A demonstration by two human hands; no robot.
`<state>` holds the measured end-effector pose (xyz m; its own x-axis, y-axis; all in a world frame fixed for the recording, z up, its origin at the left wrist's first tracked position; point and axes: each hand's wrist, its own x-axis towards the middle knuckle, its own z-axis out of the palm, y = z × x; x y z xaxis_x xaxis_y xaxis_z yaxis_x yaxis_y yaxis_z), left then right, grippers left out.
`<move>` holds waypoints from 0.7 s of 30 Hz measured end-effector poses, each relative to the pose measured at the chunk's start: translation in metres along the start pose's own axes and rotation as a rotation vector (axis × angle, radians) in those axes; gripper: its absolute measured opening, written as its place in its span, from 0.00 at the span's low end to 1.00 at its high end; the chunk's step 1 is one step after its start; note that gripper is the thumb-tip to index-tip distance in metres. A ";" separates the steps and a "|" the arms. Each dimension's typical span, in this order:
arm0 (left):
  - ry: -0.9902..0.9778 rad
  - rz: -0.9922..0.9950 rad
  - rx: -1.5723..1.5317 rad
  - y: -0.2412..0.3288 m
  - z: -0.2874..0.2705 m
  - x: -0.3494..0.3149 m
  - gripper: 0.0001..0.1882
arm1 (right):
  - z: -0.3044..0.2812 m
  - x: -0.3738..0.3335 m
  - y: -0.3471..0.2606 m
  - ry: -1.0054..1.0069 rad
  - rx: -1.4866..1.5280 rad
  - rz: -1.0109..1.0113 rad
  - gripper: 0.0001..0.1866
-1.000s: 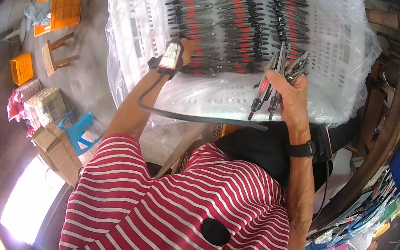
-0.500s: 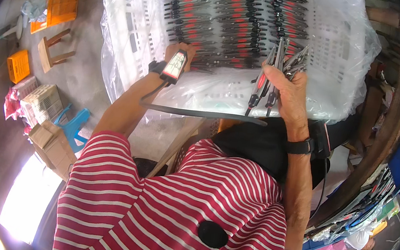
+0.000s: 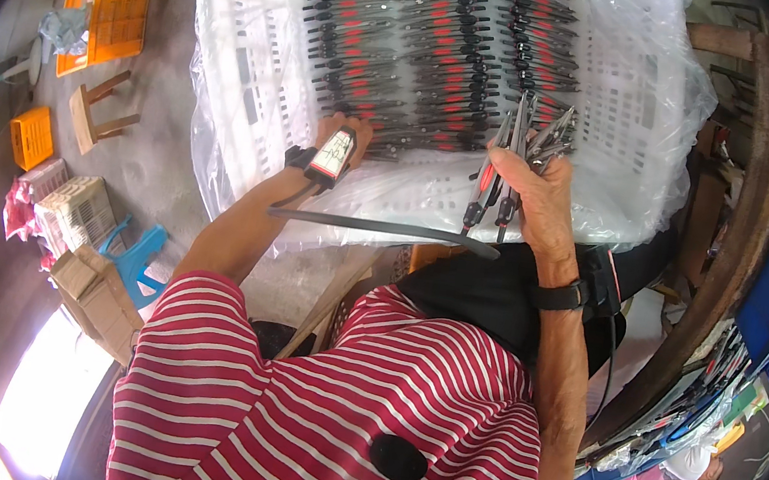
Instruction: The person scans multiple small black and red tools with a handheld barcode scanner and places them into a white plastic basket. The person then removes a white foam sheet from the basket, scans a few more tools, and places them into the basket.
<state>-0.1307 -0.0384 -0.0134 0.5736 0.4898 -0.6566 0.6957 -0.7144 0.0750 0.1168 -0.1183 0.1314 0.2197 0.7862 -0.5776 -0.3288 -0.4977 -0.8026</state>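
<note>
A white plastic crate (image 3: 617, 187) lined with clear film stands in front of me. Inside, slim pointed metal tools with black ends and red middles (image 3: 444, 65) lie stacked in three columns. My right hand (image 3: 543, 197) is closed round a bunch of the same slim metal tools (image 3: 512, 160), their points fanned upward over the near end of the right column. My left hand (image 3: 348, 130) rests at the near end of the left column, touching the tools there. Its fingertips are partly hidden by the hand and the device on the wrist.
Orange crates (image 3: 133, 17), a small wooden stool (image 3: 87, 122), a blue plastic stool (image 3: 140, 258) and cardboard boxes (image 3: 90, 295) stand on the floor to the left. A curved wooden edge (image 3: 763, 191) runs along the right. Another person (image 3: 693, 462) shows at far lower right.
The crate and its columns sit slightly lower in view on the near side. My right hand, still holding the bunch, has shifted a little left and down; my left hand stays at the left column.
</note>
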 end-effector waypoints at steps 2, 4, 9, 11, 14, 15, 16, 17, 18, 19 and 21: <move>0.098 0.034 0.002 0.000 0.007 -0.002 0.15 | -0.002 0.000 0.000 -0.013 -0.007 -0.005 0.05; 0.165 0.042 0.073 0.002 0.013 -0.003 0.12 | -0.003 0.001 0.000 -0.023 -0.009 0.018 0.06; 0.281 0.048 0.061 0.005 0.018 -0.004 0.08 | 0.000 0.000 -0.001 -0.004 -0.046 -0.001 0.06; 0.319 0.035 0.070 0.008 0.018 -0.007 0.07 | 0.000 0.000 -0.002 -0.001 -0.057 -0.018 0.07; 0.320 0.012 0.111 0.012 0.014 -0.005 0.06 | 0.000 0.001 -0.002 -0.004 -0.075 -0.005 0.07; 0.243 0.014 0.095 0.013 0.014 -0.004 0.06 | 0.000 0.001 -0.002 -0.011 -0.060 -0.001 0.07; 0.165 0.015 0.077 0.013 0.014 -0.003 0.07 | 0.000 0.001 -0.001 -0.012 -0.051 -0.001 0.07; 0.141 0.017 0.069 0.013 0.014 -0.002 0.08 | 0.000 0.001 0.000 -0.013 -0.046 -0.014 0.07; 0.172 0.024 -0.022 0.014 0.015 -0.001 0.05 | 0.000 0.001 0.000 -0.016 -0.038 -0.030 0.07; 0.191 0.041 0.000 0.014 0.017 -0.002 0.05 | 0.000 0.001 0.000 -0.014 -0.042 -0.005 0.07; 0.223 0.081 0.023 0.013 0.021 -0.002 0.04 | -0.001 0.001 0.000 -0.010 -0.062 0.017 0.07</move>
<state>-0.1319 -0.0597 -0.0265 0.7104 0.5264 -0.4672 0.6347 -0.7660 0.1020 0.1180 -0.1177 0.1303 0.2056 0.7809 -0.5899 -0.2744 -0.5326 -0.8006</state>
